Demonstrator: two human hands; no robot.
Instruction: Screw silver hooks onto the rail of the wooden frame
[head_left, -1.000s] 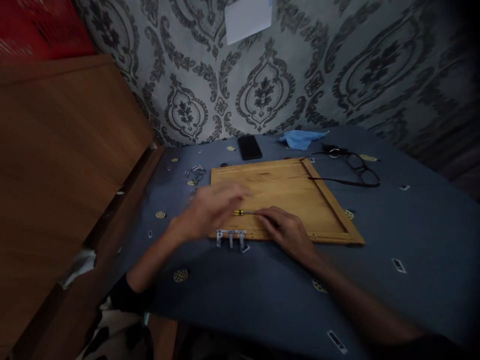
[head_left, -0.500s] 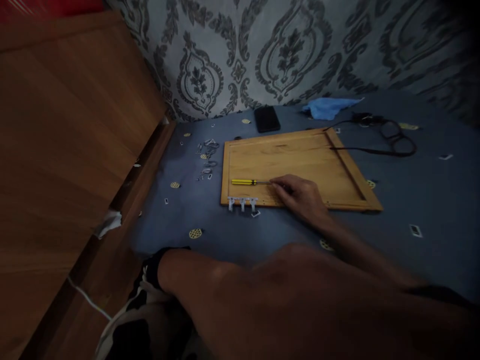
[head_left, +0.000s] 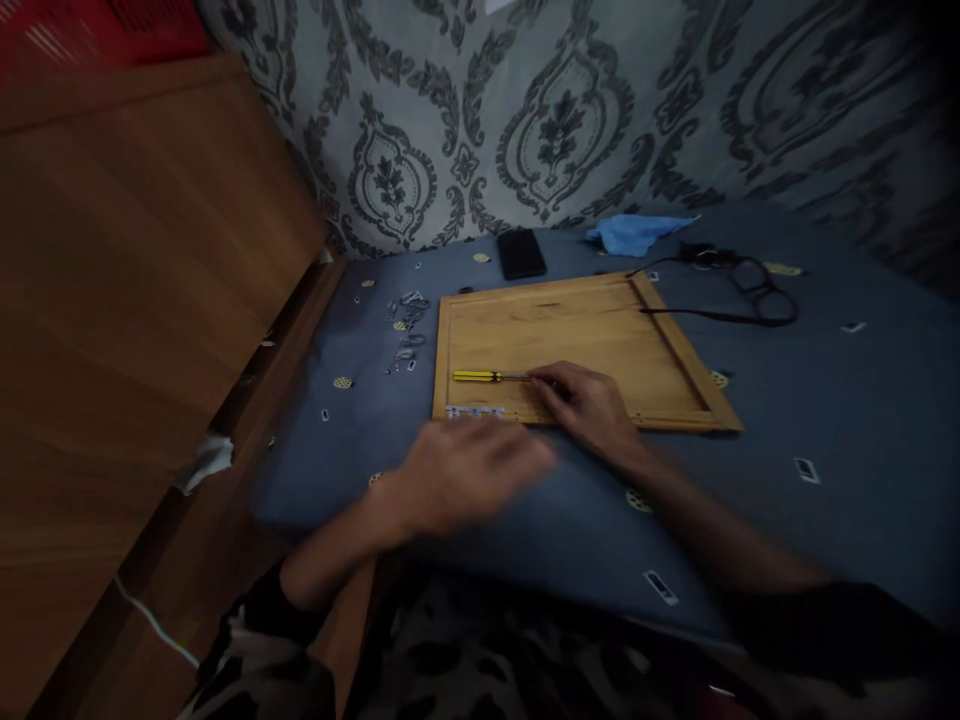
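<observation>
A framed wooden panel lies on the blue patterned sheet, a cabinet door by its look. Across it rests a yellow-handled screwdriver, handle to the left. The closed fingers of my right hand pinch the tip end of its shaft, low over the panel. My left hand is smeared by motion just in front of the panel's near edge, so its fingers cannot be read. Behind it, small metal hinges sit in a row along that edge, partly hidden by the hand.
Loose metal hardware is scattered left of the panel. Beyond it lie a black phone-like slab, a blue cloth and eyeglasses. A wooden cabinet side rises at the left, and a patterned wall stands behind.
My left arm has drawn back from across the foreground, and its hand now shows by the hinges. The right hand stays at the screwdriver. The view has shifted slightly.
</observation>
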